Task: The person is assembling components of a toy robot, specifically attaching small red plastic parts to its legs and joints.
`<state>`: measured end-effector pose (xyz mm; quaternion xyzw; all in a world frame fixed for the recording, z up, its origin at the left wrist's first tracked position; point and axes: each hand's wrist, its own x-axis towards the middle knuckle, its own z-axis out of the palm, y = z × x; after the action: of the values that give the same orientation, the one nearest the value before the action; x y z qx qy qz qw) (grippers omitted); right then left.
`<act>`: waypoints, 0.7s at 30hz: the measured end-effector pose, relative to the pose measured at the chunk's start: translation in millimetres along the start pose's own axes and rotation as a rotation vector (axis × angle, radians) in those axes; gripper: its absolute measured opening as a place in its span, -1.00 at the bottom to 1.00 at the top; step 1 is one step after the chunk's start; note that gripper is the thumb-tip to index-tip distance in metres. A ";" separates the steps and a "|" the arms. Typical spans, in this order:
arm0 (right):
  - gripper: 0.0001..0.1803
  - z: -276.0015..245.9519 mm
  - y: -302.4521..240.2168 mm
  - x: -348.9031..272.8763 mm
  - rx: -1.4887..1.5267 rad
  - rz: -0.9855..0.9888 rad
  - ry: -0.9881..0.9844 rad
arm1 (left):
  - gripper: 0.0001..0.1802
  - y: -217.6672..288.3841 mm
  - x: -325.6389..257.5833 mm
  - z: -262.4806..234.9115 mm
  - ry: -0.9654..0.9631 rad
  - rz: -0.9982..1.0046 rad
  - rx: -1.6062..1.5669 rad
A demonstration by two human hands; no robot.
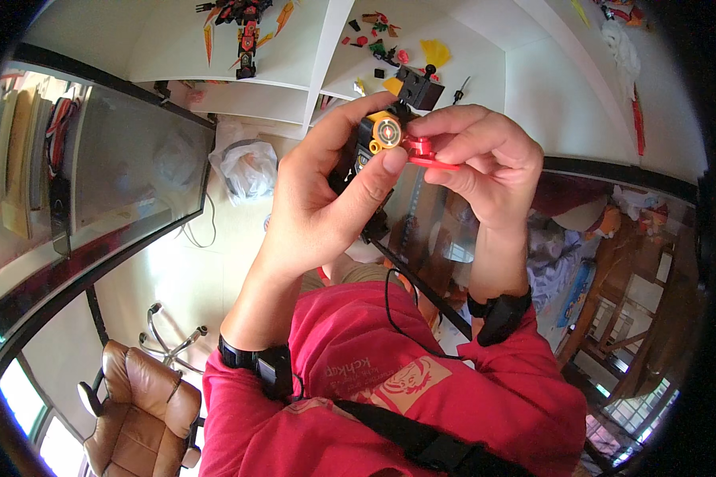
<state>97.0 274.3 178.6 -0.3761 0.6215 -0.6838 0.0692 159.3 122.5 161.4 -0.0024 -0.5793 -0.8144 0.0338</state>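
Pinched between thumb and fingers of the left hand (326,199), a black-and-orange brick model (378,135) sat raised at chest height while the right hand (485,163) nipped a red piece (423,151) against it; skewed pressure could dislodge either.

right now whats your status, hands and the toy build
Left hand shut on black-and-orange brick build. Right hand pinching small red piece against it. Loose bricks on white table behind; nothing between the hands.
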 end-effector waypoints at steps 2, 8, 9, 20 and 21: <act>-0.82 -0.4 -0.3 0.3 0.002 -0.001 -0.005 | -0.57 -0.8 0.3 -0.5 0.002 0.009 0.004; -0.81 -0.5 -0.8 -0.4 0.012 0.022 -0.026 | -0.57 0.9 -0.1 -0.4 -0.005 0.009 0.016; -0.81 2.1 -0.9 -0.4 0.024 0.016 0.007 | -0.56 1.5 -0.1 -0.4 -0.012 0.002 0.020; -0.78 16.4 -4.0 -7.4 0.065 0.014 0.184 | -0.64 -7.4 2.1 4.1 -0.099 0.007 -0.422; -0.79 20.0 -6.0 -7.0 0.005 0.031 0.206 | -0.64 -7.5 3.2 4.7 -0.078 0.014 -0.434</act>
<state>116.2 263.6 179.9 -0.2938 0.6293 -0.7193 0.0165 155.4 129.3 156.0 -0.0454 -0.3914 -0.9190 0.0157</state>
